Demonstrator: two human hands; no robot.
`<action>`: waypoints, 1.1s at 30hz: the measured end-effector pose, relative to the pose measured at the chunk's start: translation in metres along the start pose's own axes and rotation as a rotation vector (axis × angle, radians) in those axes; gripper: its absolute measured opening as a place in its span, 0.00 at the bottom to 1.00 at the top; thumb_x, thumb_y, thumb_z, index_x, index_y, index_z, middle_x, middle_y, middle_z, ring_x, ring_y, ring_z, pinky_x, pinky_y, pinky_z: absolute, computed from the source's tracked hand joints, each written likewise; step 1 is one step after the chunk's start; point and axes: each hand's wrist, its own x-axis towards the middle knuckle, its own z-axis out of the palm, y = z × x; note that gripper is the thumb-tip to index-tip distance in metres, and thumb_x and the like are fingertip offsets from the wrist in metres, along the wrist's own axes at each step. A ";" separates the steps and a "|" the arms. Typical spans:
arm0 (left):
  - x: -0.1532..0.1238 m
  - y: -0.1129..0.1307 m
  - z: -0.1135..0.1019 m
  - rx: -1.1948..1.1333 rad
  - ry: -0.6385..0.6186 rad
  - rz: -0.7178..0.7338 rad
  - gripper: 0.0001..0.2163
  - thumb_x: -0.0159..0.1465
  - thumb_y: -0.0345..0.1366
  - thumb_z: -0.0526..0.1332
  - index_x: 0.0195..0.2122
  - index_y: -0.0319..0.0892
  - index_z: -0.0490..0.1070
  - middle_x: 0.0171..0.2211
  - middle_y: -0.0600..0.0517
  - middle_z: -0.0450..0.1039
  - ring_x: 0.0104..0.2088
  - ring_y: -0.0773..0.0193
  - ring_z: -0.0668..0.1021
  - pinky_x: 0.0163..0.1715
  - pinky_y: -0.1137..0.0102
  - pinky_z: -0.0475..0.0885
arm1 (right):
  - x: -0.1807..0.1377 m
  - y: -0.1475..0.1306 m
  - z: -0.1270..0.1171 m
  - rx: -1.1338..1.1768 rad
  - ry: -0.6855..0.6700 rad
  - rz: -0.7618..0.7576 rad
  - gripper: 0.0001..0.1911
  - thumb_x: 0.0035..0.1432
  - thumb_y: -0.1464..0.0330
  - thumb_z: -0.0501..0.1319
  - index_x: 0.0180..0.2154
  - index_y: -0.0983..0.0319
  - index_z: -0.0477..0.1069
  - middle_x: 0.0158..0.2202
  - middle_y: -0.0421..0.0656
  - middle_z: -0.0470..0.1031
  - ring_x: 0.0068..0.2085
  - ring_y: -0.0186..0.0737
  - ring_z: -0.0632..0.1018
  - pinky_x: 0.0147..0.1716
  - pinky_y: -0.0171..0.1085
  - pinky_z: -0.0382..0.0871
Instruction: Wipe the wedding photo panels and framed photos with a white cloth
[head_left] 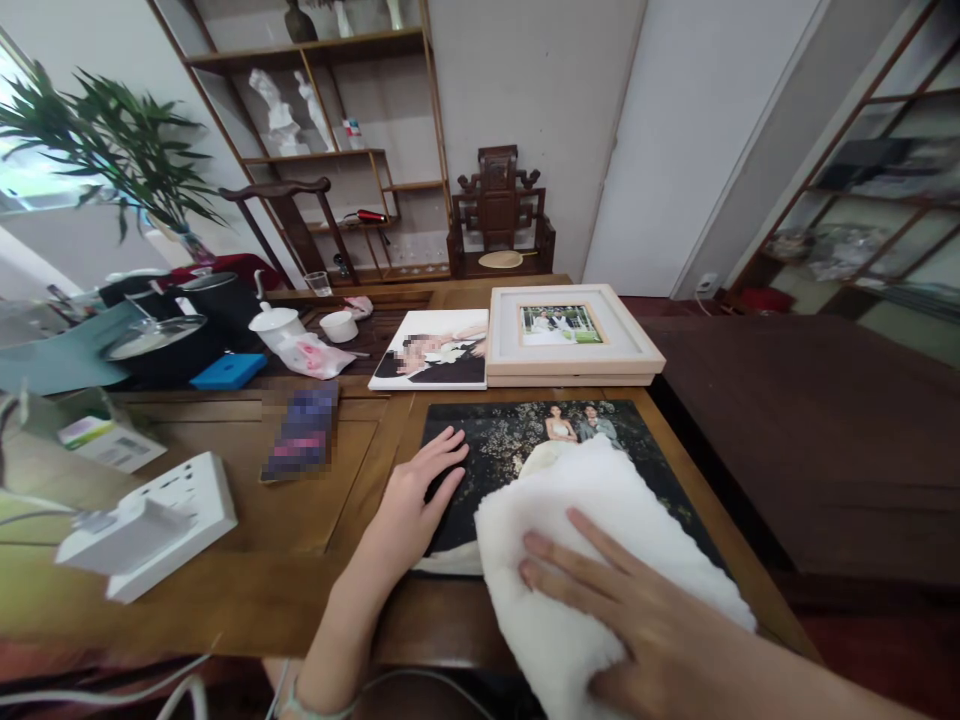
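A large dark photo print [517,450] of a couple lies flat on the wooden table [315,500] in front of me. My left hand [416,495] rests open on its left edge, fingers spread flat. My right hand [630,610] lies flat, fingers stretched out, on a white fluffy towel [600,530] that covers the lower right part of the print.
Behind the print lie a second photo print [435,350] and a pale framed photo [570,335]. A white power strip [150,525], a phone [300,430], a blue box [229,372], pots and tea ware [277,325] crowd the left. A dark bench [810,440] stands right.
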 end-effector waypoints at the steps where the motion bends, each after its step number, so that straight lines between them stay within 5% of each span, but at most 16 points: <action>1: 0.000 0.000 0.000 0.001 -0.002 -0.003 0.12 0.65 0.33 0.55 0.46 0.39 0.75 0.53 0.43 0.73 0.58 0.55 0.70 0.58 0.56 0.66 | 0.001 -0.001 -0.001 0.015 -0.001 -0.006 0.10 0.42 0.74 0.60 0.29 0.58 0.75 0.64 0.49 0.58 0.65 0.55 0.55 0.64 0.56 0.38; 5: -0.001 0.003 -0.002 0.007 -0.024 -0.021 0.12 0.66 0.34 0.55 0.46 0.40 0.75 0.54 0.45 0.72 0.59 0.55 0.69 0.58 0.55 0.66 | 0.013 0.028 -0.014 -0.010 0.059 0.118 0.20 0.39 0.76 0.58 0.38 0.65 0.75 0.61 0.57 0.61 0.62 0.58 0.60 0.60 0.57 0.51; 9: -0.001 0.005 -0.004 -0.001 -0.015 -0.044 0.12 0.65 0.34 0.55 0.46 0.42 0.75 0.54 0.46 0.72 0.58 0.55 0.70 0.57 0.56 0.67 | 0.029 0.079 -0.030 -0.154 0.174 0.337 0.18 0.45 0.76 0.54 0.40 0.63 0.73 0.48 0.54 0.75 0.53 0.57 0.71 0.50 0.53 0.66; 12: -0.001 0.007 -0.004 0.005 -0.005 -0.066 0.12 0.65 0.34 0.55 0.47 0.42 0.74 0.54 0.46 0.72 0.58 0.56 0.71 0.58 0.57 0.66 | 0.037 0.105 -0.036 -0.198 0.230 0.402 0.17 0.51 0.74 0.52 0.42 0.65 0.71 0.41 0.55 0.76 0.50 0.60 0.73 0.43 0.54 0.69; 15: -0.001 0.006 -0.003 0.020 -0.006 -0.073 0.14 0.65 0.34 0.55 0.50 0.41 0.73 0.55 0.46 0.71 0.58 0.57 0.71 0.58 0.58 0.66 | 0.037 0.098 -0.028 -0.215 0.224 0.360 0.17 0.47 0.76 0.54 0.40 0.64 0.72 0.49 0.57 0.73 0.56 0.59 0.68 0.51 0.58 0.63; 20: -0.002 0.003 -0.002 0.040 -0.024 -0.061 0.16 0.65 0.34 0.55 0.52 0.38 0.71 0.56 0.44 0.70 0.59 0.57 0.70 0.59 0.58 0.65 | 0.026 0.029 0.003 -0.128 0.093 0.047 0.13 0.41 0.74 0.61 0.34 0.63 0.75 0.62 0.60 0.58 0.65 0.62 0.52 0.59 0.66 0.40; 24: -0.002 0.002 -0.002 0.031 -0.024 -0.056 0.16 0.66 0.34 0.54 0.52 0.38 0.71 0.56 0.44 0.69 0.59 0.57 0.69 0.59 0.58 0.65 | 0.022 -0.001 0.011 -0.076 -0.025 -0.087 0.09 0.45 0.74 0.60 0.31 0.58 0.75 0.65 0.49 0.57 0.65 0.56 0.52 0.62 0.61 0.40; 28: -0.002 0.004 -0.004 0.020 -0.035 -0.063 0.15 0.66 0.34 0.53 0.52 0.39 0.72 0.56 0.45 0.70 0.59 0.57 0.69 0.59 0.58 0.64 | 0.033 0.022 -0.002 -0.023 0.044 0.002 0.18 0.41 0.72 0.61 0.39 0.65 0.75 0.62 0.58 0.60 0.64 0.58 0.57 0.62 0.58 0.43; 33: -0.002 0.006 -0.005 0.017 -0.034 -0.087 0.15 0.66 0.35 0.54 0.52 0.39 0.71 0.56 0.45 0.69 0.59 0.58 0.69 0.59 0.59 0.64 | 0.056 0.073 -0.023 -0.138 0.191 0.271 0.20 0.48 0.76 0.55 0.45 0.66 0.72 0.51 0.56 0.73 0.55 0.58 0.70 0.51 0.54 0.64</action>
